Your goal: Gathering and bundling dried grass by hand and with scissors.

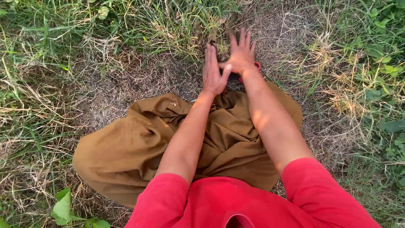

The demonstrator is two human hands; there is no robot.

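Left hand [212, 72] flat, open, edge-on — right hand [241, 54] fingers spread wide, empty, over dry grass [139, 71].

I see through one head-worn camera only, looking steeply down and forward over my red sleeves [295, 198]. It sits close above my left hand [213, 71] and right hand [241, 52]; dry grass [105, 80] lies beyond them.

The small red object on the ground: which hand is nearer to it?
Right. The right hand lies directly over the small red object, which peeks out beside its wrist; the left hand is farther left, apart from it.
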